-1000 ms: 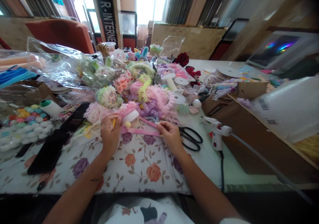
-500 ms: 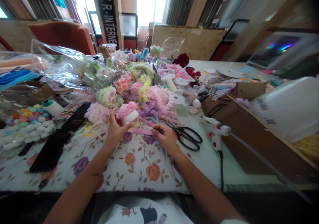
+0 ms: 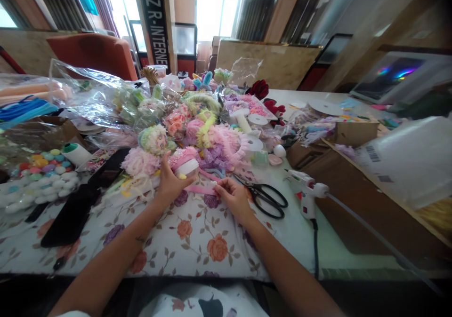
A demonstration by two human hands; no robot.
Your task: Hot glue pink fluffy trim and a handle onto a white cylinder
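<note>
My left hand (image 3: 170, 181) is at the left side of a pink fluffy piece with a white part (image 3: 188, 167). Its thumb and index finger are spread apart, the other fingers are hidden, and a small yellow bit shows by the thumb tip. Running right from that piece is a narrow pink band (image 3: 200, 189), lying just above the floral cloth. My right hand (image 3: 233, 198) pinches the right end of this band, where a tiny white bit shows at the fingertips. Black-handled scissors (image 3: 270, 199) lie open to the right of my right hand.
A white glue gun (image 3: 306, 192) with a long glue stick stands at right, beside a cardboard box (image 3: 356, 199). Ahead is a heap of pastel flowers and trims (image 3: 197, 124). At left lie a black phone (image 3: 67, 220) and bagged pompoms (image 3: 45, 176).
My left hand has loosened, its index finger now raised and apart from the thumb. My right hand stays pinched at the band's end. The view has tilted slightly upward.
</note>
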